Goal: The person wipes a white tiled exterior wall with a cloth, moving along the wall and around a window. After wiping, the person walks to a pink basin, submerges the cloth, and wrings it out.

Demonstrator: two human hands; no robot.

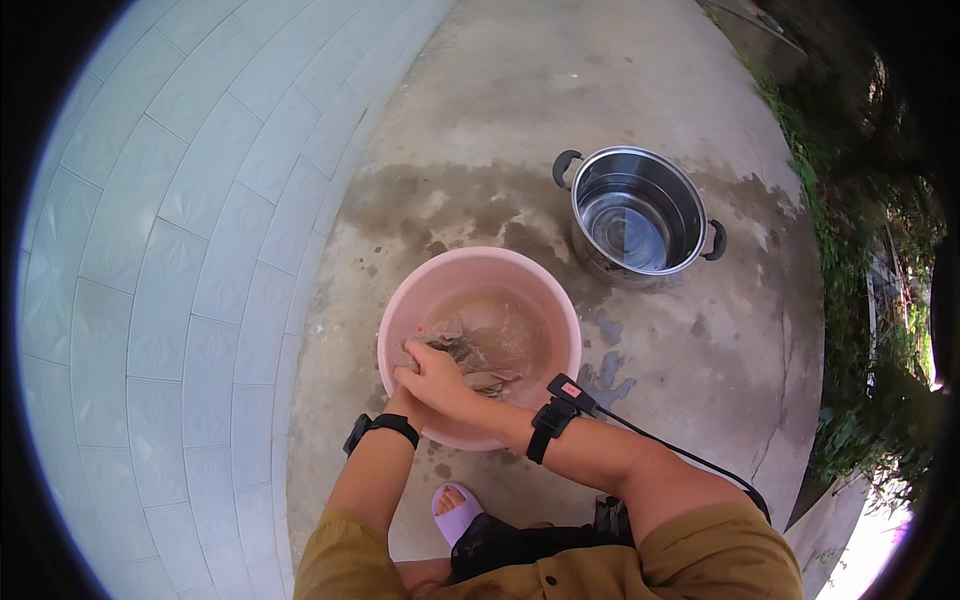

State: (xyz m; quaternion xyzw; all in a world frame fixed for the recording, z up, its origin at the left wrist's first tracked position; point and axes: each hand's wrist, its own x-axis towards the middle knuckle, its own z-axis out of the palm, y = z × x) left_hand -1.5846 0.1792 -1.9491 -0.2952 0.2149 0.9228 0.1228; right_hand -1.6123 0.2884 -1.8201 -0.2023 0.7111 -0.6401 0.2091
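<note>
A pink plastic basin (550, 290) stands on the ground before me, with cloudy brownish water (515, 330) in it. Wet greyish-brown cloth (488, 383) lies partly under the water at the basin's left side, bunched around my hands. My right hand (438, 382) reaches across to the left, its fingers curled closed on the cloth. Beneath it, by the basin's left wall, is my left hand (406, 402). The right hand covers most of it, so its fingers are hidden.
A steel pot (645, 265) with two black handles stands beyond the basin to the right, some water inside. Pale tiled wall (200, 300) runs along the left. Wet patches mark the concrete floor (690, 400). Green plants (870, 420) line the right edge. A black cable (690, 455) trails from my right wrist strap.
</note>
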